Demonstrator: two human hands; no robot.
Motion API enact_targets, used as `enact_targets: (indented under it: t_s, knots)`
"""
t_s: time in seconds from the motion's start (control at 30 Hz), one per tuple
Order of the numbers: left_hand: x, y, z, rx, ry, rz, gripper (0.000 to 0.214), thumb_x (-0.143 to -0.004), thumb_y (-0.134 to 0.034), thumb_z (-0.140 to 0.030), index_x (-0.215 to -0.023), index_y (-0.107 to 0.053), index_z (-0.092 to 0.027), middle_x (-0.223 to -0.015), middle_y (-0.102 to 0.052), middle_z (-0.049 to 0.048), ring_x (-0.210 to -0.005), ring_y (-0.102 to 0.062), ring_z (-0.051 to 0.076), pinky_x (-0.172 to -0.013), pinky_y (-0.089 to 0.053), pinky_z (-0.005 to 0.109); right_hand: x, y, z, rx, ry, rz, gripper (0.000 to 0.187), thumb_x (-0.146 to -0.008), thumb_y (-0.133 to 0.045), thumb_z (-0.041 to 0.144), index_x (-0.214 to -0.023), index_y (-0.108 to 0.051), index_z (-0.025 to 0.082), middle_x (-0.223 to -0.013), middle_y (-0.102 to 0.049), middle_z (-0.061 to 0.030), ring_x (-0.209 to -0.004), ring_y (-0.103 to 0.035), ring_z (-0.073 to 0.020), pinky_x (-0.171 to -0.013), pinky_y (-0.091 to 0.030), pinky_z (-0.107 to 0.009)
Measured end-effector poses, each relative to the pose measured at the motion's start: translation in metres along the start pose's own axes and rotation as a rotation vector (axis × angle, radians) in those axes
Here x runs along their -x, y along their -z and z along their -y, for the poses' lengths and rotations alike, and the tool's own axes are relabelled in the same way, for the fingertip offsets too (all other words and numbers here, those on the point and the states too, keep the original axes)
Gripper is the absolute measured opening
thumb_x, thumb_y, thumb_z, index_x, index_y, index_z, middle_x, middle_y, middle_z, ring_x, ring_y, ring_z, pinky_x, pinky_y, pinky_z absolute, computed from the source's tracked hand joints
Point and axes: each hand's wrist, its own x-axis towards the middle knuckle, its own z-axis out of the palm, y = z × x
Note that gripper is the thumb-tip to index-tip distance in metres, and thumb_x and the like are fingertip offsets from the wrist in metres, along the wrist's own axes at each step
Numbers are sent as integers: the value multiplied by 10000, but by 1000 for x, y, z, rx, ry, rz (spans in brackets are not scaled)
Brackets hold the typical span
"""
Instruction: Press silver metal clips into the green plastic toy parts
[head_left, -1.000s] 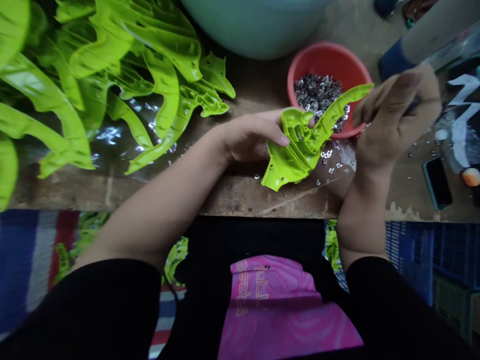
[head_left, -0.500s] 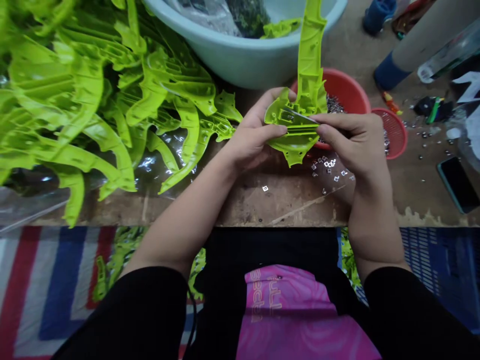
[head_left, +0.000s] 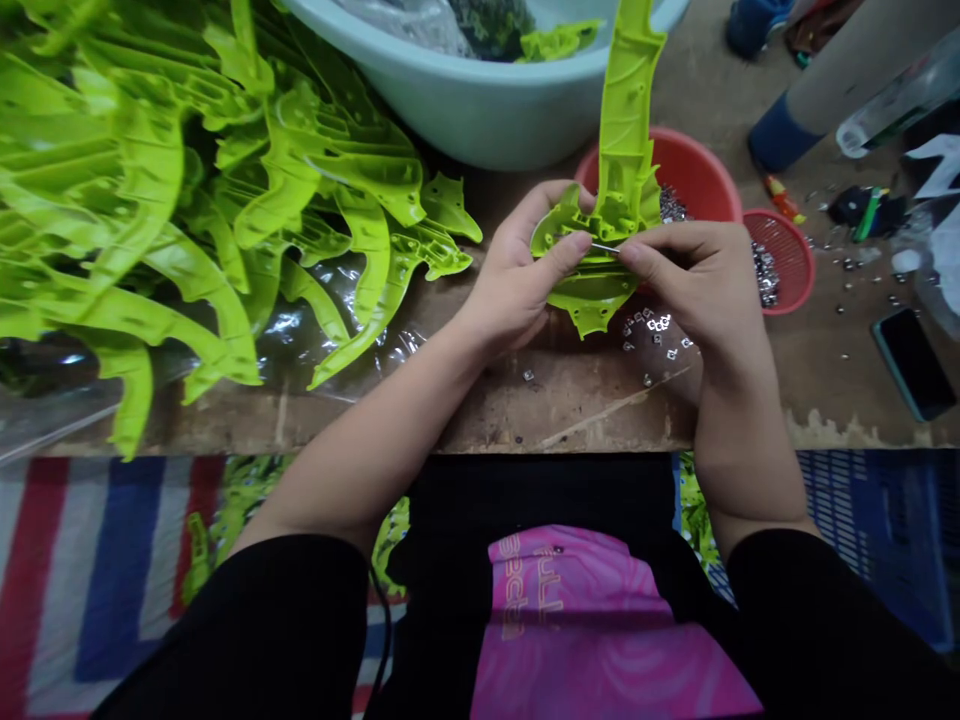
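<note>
My left hand (head_left: pixel 517 270) is closed around the wide end of a lime-green plastic shell half (head_left: pixel 626 110), its ribbed inner side facing up. The shell's long curved arm points away from me, over the rim of a red bowl. Between the thumb and fingers of my right hand (head_left: pixel 697 280) is a thin metal strip (head_left: pixel 604 248). The strip lies across the shell's inner ribs, its left end beside my left thumb. Just below my hands, several small square metal pieces (head_left: pixel 658 324) are scattered on the wooden table (head_left: pixel 600 415).
A heap of matching green shells (head_left: pixel 300 190) covers the left side. Behind my hands stand a pale blue basin (head_left: pixel 480 110) and the red bowl (head_left: pixel 709 165) of small metal parts. To the right are a small red basket (head_left: pixel 796 265), a phone (head_left: pixel 913 365) and a cardboard tube (head_left: pixel 840 80).
The metal strip has turned flatter and sits lower against the shell's ribs. My left thumb has moved up and right, over the strip's end. My right hand has shifted slightly left.
</note>
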Motion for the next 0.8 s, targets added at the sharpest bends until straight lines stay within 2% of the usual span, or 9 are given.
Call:
enact_targets:
  t_s: [0.13, 0.23, 0.4, 0.53, 0.67, 0.73, 0.8]
  knots:
    - [1, -5, 1, -24, -15, -47, 590, -879, -741, -711, -1225, -574, -263, -1218, -713, 49, -1267, -733, 277, -1079, -631, 496, 3, -4, -9, -42, -21, -125, 460, -808, -931, 464, -1093, -632, 261, -851, -708, 53, -649, -682, -114, -586, -573, -237]
    - [3, -7, -2, -109, -42, -115, 579, -877, -722, -735, -1200, -606, -268, -1259, -706, 48, -1267, -723, 271, -1120, -611, 483, 4, -4, -14, -37, -47, -153, 617, -765, -970, 457, -1186, -554, 281, -932, -718, 38, -660, -682, -115, -548, -547, -226]
    - [8, -6, -9, -251, -80, -138, 513, -929, -669, -707, -1212, -614, -283, -1266, -697, 49, -1310, -690, 273, -1162, -578, 476, 6, -2, -9, -7, -68, -124, 648, -756, -981, 441, -1212, -549, 279, -919, -700, 45, -651, -678, -112, -541, -526, -224]
    - [8, -4, -8, -264, -84, -122, 505, -932, -681, -684, -1224, -587, -283, -1261, -687, 55, -1298, -690, 268, -1158, -573, 470, 4, -1, -4, -20, -84, -142, 628, -761, -983, 446, -1208, -578, 271, -905, -684, 59, -650, -677, -108, -569, -533, -230]
    - [5, -3, -2, -155, -26, -54, 530, -909, -722, -665, -1256, -530, -314, -1229, -688, 39, -1216, -733, 244, -1050, -629, 446, -10, 3, -19, -107, -100, -67, 620, -746, -997, 491, -1185, -643, 235, -645, -578, 108, -508, -525, -82, -552, -501, -247]
    - [4, -2, 2, -129, 11, -39, 526, -910, -724, -654, -1252, -503, -320, -1209, -697, 33, -1177, -750, 233, -988, -651, 427, -16, 3, -26, -192, -108, -40, 661, -733, -966, 619, -1175, -682, 218, -539, -496, 126, -450, -422, -66, -508, -445, -242]
    - [3, 0, 4, -121, 36, -42, 515, -908, -731, -633, -1229, -484, -315, -1191, -707, 31, -1146, -758, 224, -955, -661, 412, -19, 0, -28, -284, -90, -70, 713, -689, -921, 744, -1128, -721, 218, -515, -464, 130, -415, -316, -43, -461, -386, -237]
